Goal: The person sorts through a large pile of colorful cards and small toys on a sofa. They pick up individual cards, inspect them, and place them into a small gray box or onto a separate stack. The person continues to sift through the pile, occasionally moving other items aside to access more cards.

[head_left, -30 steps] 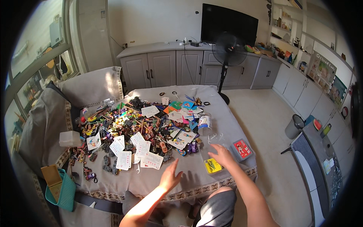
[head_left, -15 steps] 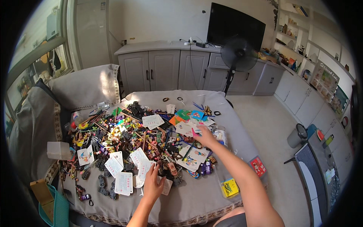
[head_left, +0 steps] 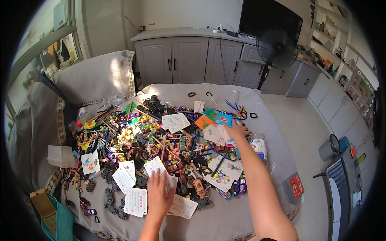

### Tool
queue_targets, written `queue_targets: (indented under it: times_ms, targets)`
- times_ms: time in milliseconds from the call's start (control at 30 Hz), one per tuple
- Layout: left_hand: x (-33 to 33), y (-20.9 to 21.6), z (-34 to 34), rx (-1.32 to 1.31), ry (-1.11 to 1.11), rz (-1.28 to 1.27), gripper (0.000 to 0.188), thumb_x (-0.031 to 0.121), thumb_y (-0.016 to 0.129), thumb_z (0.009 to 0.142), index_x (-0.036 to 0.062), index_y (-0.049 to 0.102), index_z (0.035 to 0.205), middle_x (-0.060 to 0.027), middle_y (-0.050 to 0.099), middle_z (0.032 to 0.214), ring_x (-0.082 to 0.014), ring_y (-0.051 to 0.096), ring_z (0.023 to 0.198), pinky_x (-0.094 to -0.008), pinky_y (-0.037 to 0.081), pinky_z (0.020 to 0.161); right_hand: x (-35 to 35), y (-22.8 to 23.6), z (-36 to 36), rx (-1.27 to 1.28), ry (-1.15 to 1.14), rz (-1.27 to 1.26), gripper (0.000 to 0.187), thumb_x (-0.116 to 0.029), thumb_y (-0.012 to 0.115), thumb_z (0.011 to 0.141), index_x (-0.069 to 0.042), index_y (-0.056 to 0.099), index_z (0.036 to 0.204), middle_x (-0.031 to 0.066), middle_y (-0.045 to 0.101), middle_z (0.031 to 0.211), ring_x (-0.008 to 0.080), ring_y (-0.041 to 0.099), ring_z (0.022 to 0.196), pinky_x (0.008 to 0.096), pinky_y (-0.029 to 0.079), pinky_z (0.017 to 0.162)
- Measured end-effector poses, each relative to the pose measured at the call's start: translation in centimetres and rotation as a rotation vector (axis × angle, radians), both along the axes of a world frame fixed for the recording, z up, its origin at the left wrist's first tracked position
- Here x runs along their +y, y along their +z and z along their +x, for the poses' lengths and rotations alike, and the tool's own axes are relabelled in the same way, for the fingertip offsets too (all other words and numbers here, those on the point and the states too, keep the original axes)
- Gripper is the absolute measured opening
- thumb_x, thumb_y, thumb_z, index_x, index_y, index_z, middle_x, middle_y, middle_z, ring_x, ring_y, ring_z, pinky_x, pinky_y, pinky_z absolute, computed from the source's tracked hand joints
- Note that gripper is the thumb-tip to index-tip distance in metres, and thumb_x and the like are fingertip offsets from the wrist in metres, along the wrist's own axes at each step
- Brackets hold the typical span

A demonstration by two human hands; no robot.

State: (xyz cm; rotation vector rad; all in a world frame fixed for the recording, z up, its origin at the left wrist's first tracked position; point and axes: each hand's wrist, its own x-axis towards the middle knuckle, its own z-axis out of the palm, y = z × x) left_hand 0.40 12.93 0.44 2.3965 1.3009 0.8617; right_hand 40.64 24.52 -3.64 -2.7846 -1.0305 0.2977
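Observation:
My left hand lies flat over white printed cards near the front of the pile, fingers stretched out. Beside its wrist are another card and a small stack of cards. Further right, my right hand reaches over picture cards, its fingers extended onto a blue card. Its fingertips are partly hidden among the cards. Green and orange cards lie next to them. Closer to me, picture cards have a dark green pencil across them.
A mixed heap of small toys, toy cars and pencils covers the grey-covered surface. A clear jar stands by my right forearm, with a plastic box beyond. A clear tub and a teal basket are at left; a fan stands behind.
The view has shifted. My right hand has moved from the white picture cards onto the blue card. My left hand has flattened over the cards, and the card near its wrist shows more.

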Motion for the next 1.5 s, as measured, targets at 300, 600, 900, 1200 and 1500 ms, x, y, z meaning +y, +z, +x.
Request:
queue_targets:
  times_ms: [300, 600, 900, 1200, 1500]
  targets:
    - [0.0, -2.5, -0.1, 0.195, 0.133, -0.157, 0.085, 0.048, 0.058, 0.079, -0.0021, 0.024, 0.138, -0.0272, 0.019, 0.143, -0.0424, 0.012, 0.134, -0.0535, 0.007, 0.107, -4.3, 1.4, -14.5, 0.054, 0.578, -0.09, 0.082, -0.066, 0.035, 0.083, -0.022, 0.005, 0.145, 0.0158, -0.007, 0.15, 0.0375, -0.011, 0.136, 0.0594, -0.005, 0.104]
    - [-0.9, -2.9, 0.5, 0.205, 0.119, -0.155, 0.086, 0.049, 0.057, 0.08, -0.0002, 0.019, 0.14, -0.0248, 0.018, 0.144, -0.0415, 0.011, 0.135, -0.0534, 0.007, 0.107, -6.2, 4.1, -19.3, 0.23, 0.947, 0.087, 0.073, -0.051, 0.047, 0.085, -0.013, 0.021, 0.142, 0.025, 0.011, 0.146, 0.0401, 0.01, 0.135, 0.0506, 0.011, 0.108]
    - [-0.9, -2.7, 0.4, 0.144, 0.127, -0.177, 0.08, 0.039, 0.062, 0.079, 0.0011, 0.024, 0.139, -0.026, 0.02, 0.143, -0.0421, 0.014, 0.134, -0.0532, 0.01, 0.107, -8.0, 2.3, -6.7, 0.177, 0.533, 0.175, 0.097, -0.056, 0.067, 0.067, -0.009, 0.025, 0.14, 0.02, 0.023, 0.144, 0.0394, 0.018, 0.134, 0.0477, 0.019, 0.107]
    - [-0.8, -2.8, 0.7, 0.13, 0.109, -0.187, 0.084, 0.036, 0.066, 0.077, 0.0004, 0.022, 0.139, -0.0261, 0.02, 0.143, -0.0433, 0.015, 0.133, -0.0537, 0.011, 0.106, -4.2, -0.8, -11.0, 0.155, 0.58, -0.005, 0.097, -0.061, 0.053, 0.075, -0.005, 0.013, 0.142, 0.0224, 0.011, 0.147, 0.0351, 0.008, 0.137, 0.0527, 0.011, 0.107]
    - [-0.8, -3.0, -0.5, 0.161, 0.127, -0.178, 0.091, 0.039, 0.069, 0.073, -0.002, 0.02, 0.138, -0.0288, 0.017, 0.142, -0.045, 0.016, 0.132, -0.0529, 0.011, 0.107, -5.6, 6.5, -14.6, 0.498, 0.565, 0.297, 0.031, -0.021, 0.059, 0.075, -0.012, 0.065, 0.103, 0.0136, 0.063, 0.102, 0.0296, 0.061, 0.091, 0.0388, 0.049, 0.079]
